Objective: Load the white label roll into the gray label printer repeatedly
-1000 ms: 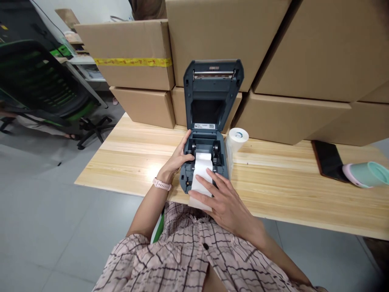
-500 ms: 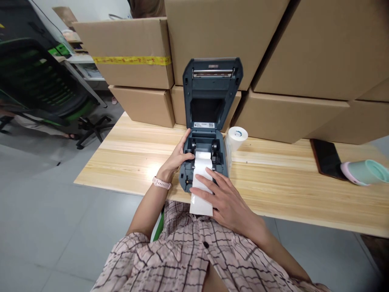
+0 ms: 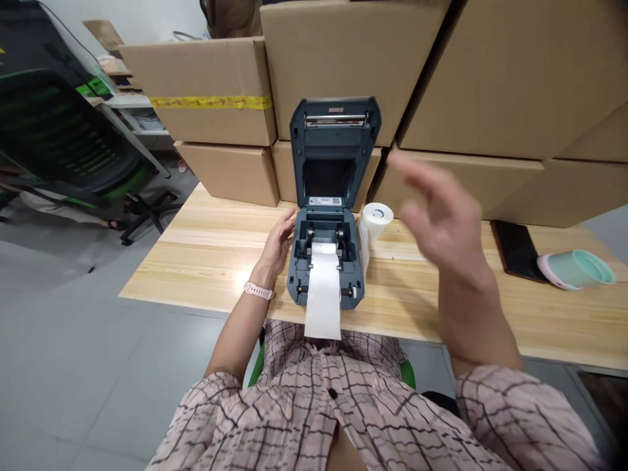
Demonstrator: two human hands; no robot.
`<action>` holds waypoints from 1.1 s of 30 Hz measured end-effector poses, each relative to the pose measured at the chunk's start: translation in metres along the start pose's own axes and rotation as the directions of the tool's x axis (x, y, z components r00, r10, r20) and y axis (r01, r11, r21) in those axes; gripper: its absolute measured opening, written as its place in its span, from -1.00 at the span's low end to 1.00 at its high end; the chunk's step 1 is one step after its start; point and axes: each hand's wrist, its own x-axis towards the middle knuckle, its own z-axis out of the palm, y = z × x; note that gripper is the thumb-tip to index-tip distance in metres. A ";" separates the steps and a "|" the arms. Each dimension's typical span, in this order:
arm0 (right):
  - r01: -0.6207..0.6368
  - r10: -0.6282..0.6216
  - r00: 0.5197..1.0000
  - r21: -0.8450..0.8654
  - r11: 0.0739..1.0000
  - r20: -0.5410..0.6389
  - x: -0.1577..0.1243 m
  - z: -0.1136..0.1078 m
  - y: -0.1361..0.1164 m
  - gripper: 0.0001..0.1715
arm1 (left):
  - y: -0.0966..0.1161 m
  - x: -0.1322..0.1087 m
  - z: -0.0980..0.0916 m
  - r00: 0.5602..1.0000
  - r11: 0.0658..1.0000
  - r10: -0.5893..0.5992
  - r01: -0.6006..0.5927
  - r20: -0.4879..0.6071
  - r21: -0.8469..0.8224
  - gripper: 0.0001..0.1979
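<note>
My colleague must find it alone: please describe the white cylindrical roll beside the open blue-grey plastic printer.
On the pale wooden table, find the blue-grey plastic printer, lid raised. Right of it is the white cylindrical roll. Unlike the flat white strip running from the printer, it shows a round end.

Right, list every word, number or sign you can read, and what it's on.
Nothing is legible.
White sticker on the open lid of the label printer, hinge end: print and square code, too small.
Small label near the lid's top: too small.
Yellow tape on the upper left cardboard box: reddish marks, too blurred.
</note>
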 end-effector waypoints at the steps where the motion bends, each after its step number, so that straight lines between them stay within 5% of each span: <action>1: -0.044 0.039 0.993 -0.049 0.998 -0.107 0.025 0.003 0.016 -0.48 | -0.001 0.001 -0.002 1.000 1.000 0.009 -0.009 -0.008 -0.010 -0.41; 4: -0.282 0.286 0.956 0.071 0.957 -0.069 0.091 0.023 0.062 -0.24 | -0.003 0.004 -0.006 0.999 0.999 0.039 -0.039 -0.005 -0.003 -0.43; 7: -0.393 0.389 0.920 0.105 0.914 0.050 0.116 0.040 0.082 -0.08 | -0.003 0.005 -0.008 0.999 0.999 0.051 -0.051 -0.004 0.011 -0.45; 10: -0.185 0.186 0.982 0.046 0.982 -0.028 0.084 0.040 0.060 -0.21 | 0.000 0.006 -0.008 0.998 0.999 0.036 -0.036 -0.045 -0.010 -0.44; 14: 0.012 -0.012 1.000 -0.030 0.999 -0.022 -0.009 0.040 -0.001 -0.35 | 0.012 0.000 -0.004 0.972 0.984 0.181 -0.180 -0.148 0.020 -0.44; 17: 0.002 0.003 0.998 -0.076 0.997 0.070 -0.074 0.055 -0.028 -0.44 | 0.027 -0.025 0.005 0.930 0.934 0.351 -0.339 -0.109 0.112 -0.45; 20: -0.066 0.074 0.995 -0.121 0.990 0.062 -0.113 0.075 -0.033 -0.59 | 0.035 -0.067 0.018 0.938 0.896 0.345 -0.341 0.038 0.284 -0.45; 25: -0.185 0.176 0.982 -0.159 0.970 -0.070 -0.118 0.087 -0.033 -0.62 | 0.020 -0.117 0.033 0.983 0.875 0.178 -0.178 0.044 0.449 -0.04; 29: -0.228 0.231 0.973 -0.156 0.961 -0.001 -0.106 0.084 -0.029 -0.53 | 0.007 -0.123 0.034 0.995 0.931 0.094 -0.100 0.033 0.351 -0.05; 33: -0.274 0.280 0.959 -0.131 0.953 0.034 -0.107 0.085 -0.022 -0.45 | 0.006 -0.120 0.033 0.989 0.926 0.147 -0.148 0.030 0.347 -0.11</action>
